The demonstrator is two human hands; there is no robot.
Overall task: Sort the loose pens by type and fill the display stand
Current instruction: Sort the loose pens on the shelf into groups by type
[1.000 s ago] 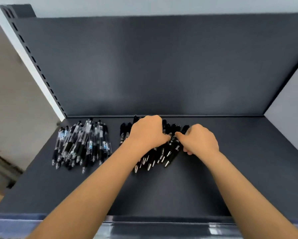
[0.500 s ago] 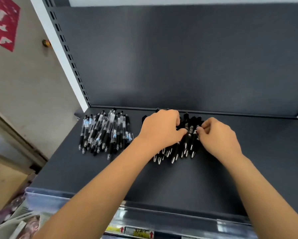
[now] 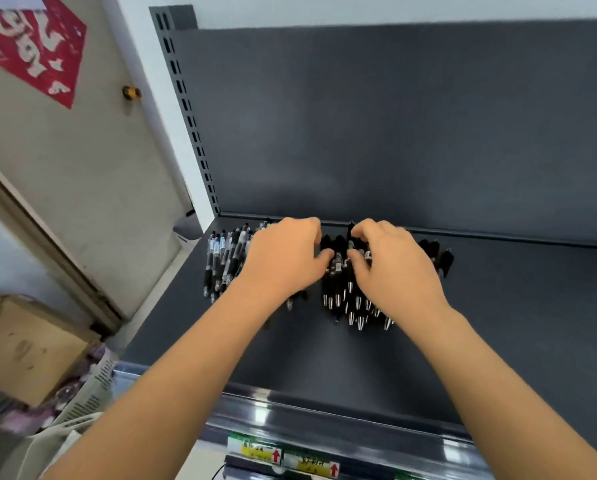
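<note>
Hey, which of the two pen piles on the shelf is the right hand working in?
The all-black pile, under the right hand. The other pile, further left, has clear barrels with blue labels.

A matt, dark metal shelf (image 3: 498,323) is carrying glossy black plastic pens (image 3: 338,271) with shiny metal tips, beside clear plastic pens (image 3: 221,259).

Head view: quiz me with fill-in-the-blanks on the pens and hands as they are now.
The clear-barrel pens lie to the ____ of the black pens.
The black pens' metal tips point ____ the person.
The right hand curls its fingers into the ____ pens.
The price labels carry ____ arrows.
Missing: left, toward, black, red.
</note>
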